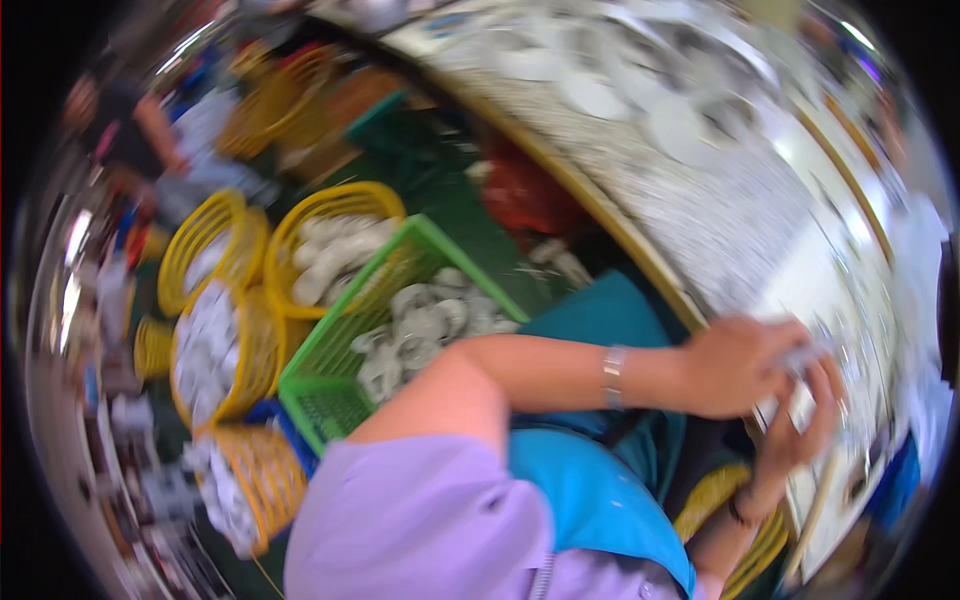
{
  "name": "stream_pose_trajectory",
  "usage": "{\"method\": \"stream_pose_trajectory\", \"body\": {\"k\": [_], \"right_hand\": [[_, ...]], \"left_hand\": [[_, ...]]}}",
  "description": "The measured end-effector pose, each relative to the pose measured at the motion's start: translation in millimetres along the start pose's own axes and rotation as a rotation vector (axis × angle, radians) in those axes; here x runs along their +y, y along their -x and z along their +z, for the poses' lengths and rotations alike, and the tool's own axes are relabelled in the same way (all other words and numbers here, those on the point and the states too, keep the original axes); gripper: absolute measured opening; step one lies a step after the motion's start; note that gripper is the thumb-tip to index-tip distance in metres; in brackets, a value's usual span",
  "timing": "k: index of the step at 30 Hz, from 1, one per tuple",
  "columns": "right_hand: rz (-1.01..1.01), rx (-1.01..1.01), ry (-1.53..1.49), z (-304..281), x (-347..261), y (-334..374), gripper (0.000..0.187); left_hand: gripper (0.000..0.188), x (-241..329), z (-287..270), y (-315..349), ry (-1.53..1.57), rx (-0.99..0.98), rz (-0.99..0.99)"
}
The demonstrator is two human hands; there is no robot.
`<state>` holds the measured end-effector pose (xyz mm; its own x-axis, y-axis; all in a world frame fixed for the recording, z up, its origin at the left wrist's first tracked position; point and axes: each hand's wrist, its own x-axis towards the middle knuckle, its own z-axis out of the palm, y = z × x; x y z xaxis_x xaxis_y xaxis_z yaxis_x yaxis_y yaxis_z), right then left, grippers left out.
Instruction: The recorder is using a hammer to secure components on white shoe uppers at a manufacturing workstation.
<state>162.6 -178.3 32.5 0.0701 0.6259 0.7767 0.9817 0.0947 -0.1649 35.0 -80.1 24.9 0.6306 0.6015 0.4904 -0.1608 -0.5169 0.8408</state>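
Over the edge of the white worktable [700, 225], my left hand [735, 368] and my right hand [808, 425] come together at the right. The fingers of both are closed around a small whitish piece [798, 357], smeared by motion and partly hidden, so its kind cannot be made out. A watch circles my left wrist. Farther along the tabletop lie several round white pieces [595, 95], blurred as well.
Beside me on the floor stands a green basket [322, 350] of white round parts. Yellow baskets [262, 340] with white pieces crowd farther left. A red plastic bag [525, 190] sits under the table. Another person [130, 130] is at the far left.
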Motion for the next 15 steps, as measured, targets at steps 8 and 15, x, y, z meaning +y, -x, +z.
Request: {"method": "stream_pose_trajectory", "body": {"k": [8,15], "right_hand": [[-0.078,0.081,-0.027,22.5,-12.7,-11.3,0.026],[-0.056,0.127,-0.083,23.8,-10.5,-1.8,0.025]], "left_hand": [[0.028,-10.2,-19.6,2.5,0.165,0.065,-0.039],[0.027,-7.9,-15.8,6.4,0.137,0.023,-0.101]]}}
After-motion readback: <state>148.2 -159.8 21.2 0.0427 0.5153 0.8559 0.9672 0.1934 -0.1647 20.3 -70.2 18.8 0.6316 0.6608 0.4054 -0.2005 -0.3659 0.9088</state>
